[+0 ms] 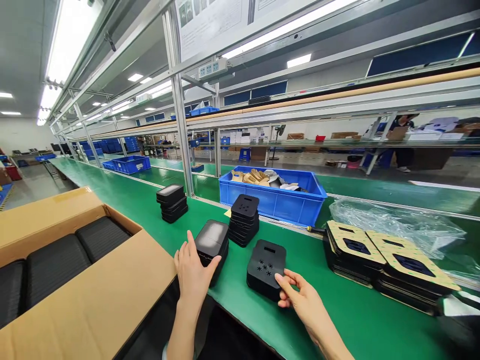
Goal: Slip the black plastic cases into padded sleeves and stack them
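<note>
The left hand point(193, 270) stands open-fingered against the side of a short stack of black moulded pieces point(211, 245), though whether it truly grips the stack is hard to tell. The right hand point(302, 297) has its curled fingertips at the lower right edge of a single black perforated piece point(264, 267), and no firm grip can be made out. That piece lies just in front of a taller perforated stack point(243, 220). The loose stacks are the likeliest trouble: a sideways push could slide or topple them, since nothing appears to hold them together. The matte black pieces have rounded corners, and the single piece shows a slot above a star-like cluster of holes. Both hands are over the green table point(356, 312), with an open cardboard carton point(86, 295) left of the left hand.
</note>
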### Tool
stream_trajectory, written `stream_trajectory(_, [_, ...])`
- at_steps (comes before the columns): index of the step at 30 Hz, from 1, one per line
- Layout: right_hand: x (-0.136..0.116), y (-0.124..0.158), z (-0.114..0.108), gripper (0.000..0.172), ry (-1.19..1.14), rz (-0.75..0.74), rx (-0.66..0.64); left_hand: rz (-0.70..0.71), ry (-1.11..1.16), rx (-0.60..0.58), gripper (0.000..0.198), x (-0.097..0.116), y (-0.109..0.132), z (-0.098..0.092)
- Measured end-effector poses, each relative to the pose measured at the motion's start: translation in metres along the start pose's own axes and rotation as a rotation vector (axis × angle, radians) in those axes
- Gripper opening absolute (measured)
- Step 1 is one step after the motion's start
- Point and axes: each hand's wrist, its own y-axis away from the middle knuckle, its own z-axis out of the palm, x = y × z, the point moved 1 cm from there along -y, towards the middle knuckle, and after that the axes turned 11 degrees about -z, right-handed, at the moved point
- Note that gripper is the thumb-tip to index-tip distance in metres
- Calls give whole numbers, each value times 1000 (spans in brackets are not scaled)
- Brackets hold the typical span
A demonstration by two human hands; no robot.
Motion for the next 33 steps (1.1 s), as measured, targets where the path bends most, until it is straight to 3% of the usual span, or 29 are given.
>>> stream_trajectory(4, [-4, -1, -6, 79, 121, -4, 38, -12, 10, -7, 94, 2, -4, 1])
stream_trajectory(10, [-29, 19, -18, 65, 251, -172, 102, -16, 76, 68, 90, 1, -7, 7])
stream_trajectory(15, [-48, 43, -4, 51, 84, -207, -131, 129, 203, 192, 79, 4, 9, 0])
stream_trajectory(18, [-50, 52, 18, 65, -98, -147, -255, 275, 272, 230, 81, 17, 34, -8])
stream_trajectory(20, [-47, 56, 32, 78, -158, -120, -238, 378, 349, 188, 89, 28, 56, -12])
stream_trajectory(23, [-39, 61, 38, 84, -212, -96, -128, 418, 508, 53, 97, 42, 86, -12])
stream_trajectory(25, [-34, 65, 29, 85, -215, -108, -44, 332, 659, -84, 100, 46, 100, -8])
stream_trajectory(30, [-15, 76, -23, 79, 19, -216, 11, -79, 1012, -707, 66, 48, 107, 5])
stream_trajectory(33, [5, 84, -57, 67, 271, -304, 18, -30, 972, -942, 50, 59, 105, 5])
